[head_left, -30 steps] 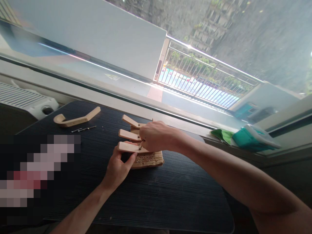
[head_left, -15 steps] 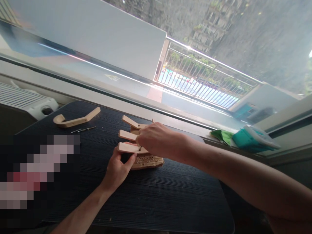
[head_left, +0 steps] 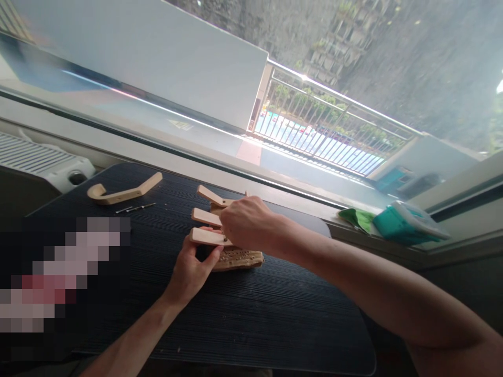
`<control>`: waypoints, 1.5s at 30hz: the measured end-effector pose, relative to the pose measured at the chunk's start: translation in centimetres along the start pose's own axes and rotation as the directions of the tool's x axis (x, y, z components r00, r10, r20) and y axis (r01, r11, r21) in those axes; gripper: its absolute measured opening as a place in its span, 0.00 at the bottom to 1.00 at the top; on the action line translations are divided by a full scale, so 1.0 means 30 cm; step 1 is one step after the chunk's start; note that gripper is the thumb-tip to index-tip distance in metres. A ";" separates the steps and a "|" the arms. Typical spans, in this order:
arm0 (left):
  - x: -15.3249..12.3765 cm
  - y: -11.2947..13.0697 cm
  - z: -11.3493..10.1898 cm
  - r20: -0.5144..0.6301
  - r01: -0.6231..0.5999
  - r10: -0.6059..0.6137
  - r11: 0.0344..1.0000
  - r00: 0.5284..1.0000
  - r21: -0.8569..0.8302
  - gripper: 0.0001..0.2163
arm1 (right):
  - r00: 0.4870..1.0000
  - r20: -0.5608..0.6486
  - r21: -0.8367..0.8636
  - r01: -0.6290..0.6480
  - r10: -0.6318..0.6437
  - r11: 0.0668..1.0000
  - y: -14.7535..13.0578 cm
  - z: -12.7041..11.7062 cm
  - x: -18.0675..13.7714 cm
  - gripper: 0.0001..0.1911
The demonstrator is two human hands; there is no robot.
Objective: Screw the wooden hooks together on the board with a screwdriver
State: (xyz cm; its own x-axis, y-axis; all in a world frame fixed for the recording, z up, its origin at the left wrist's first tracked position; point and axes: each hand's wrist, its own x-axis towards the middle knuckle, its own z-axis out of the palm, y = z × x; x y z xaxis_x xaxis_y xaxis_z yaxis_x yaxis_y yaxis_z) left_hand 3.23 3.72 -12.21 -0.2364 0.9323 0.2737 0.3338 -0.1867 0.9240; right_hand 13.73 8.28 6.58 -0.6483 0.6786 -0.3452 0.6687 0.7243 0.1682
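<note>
My left hand [head_left: 192, 272] is closed on the nearest wooden hook [head_left: 206, 237], thumb along its front edge and fingers behind it. A dark hole or screw shows near the middle of that hook. Over its right part my right hand [head_left: 247, 222] is curled into a fist. What those fingers hold, if anything, is hidden. Behind lie a second wooden hook [head_left: 205, 216] and a third wooden hook [head_left: 210, 195], their right parts covered by my right hand. Beneath the hooks is a brown block [head_left: 241, 260], its top pitted with small holes.
A loose J-shaped wooden hook [head_left: 126, 196] lies at the back left of the dark table [head_left: 275, 319], near thin metal pieces [head_left: 135, 208]. A pixelated patch covers the left side. A radiator [head_left: 47, 159], window, green cloth [head_left: 357, 218] and teal box [head_left: 404, 222] stand beyond the table.
My right forearm and elbow have swung slightly downward, and the wrist has turned a little over the nearest hook. My left hand keeps its hold in place.
</note>
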 end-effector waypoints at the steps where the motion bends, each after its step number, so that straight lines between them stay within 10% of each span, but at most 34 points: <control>1: 0.000 0.002 0.000 -0.002 0.007 -0.007 1.000 1.000 -0.001 0.17 | 1.000 0.002 -0.009 -0.008 0.008 1.000 -0.004 -0.005 -0.007 0.09; 11: 0.004 0.007 -0.007 -0.009 0.056 -0.056 0.998 0.998 -0.017 0.15 | 0.962 -0.129 -0.111 0.229 -0.242 0.967 0.003 0.040 -0.014 0.07; 31: 0.000 0.004 -0.004 0.013 0.061 -0.061 0.998 0.998 -0.012 0.19 | 1.000 -0.005 -0.047 0.020 -0.020 0.999 0.009 0.009 -0.025 0.09; 45: 0.006 0.016 -0.003 -0.021 0.086 -0.086 0.996 0.996 0.029 0.15 | 0.955 -0.137 -0.195 0.234 -0.263 0.952 0.005 0.093 -0.003 0.11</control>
State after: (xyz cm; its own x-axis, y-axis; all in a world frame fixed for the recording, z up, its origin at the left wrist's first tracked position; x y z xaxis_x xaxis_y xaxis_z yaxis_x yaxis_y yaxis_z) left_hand 3.26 3.77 -11.71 -0.2831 0.9383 0.1988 0.3385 -0.0962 0.9360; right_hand 14.90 8.00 4.07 -0.8447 0.4746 -0.2474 0.4140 0.8724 0.2599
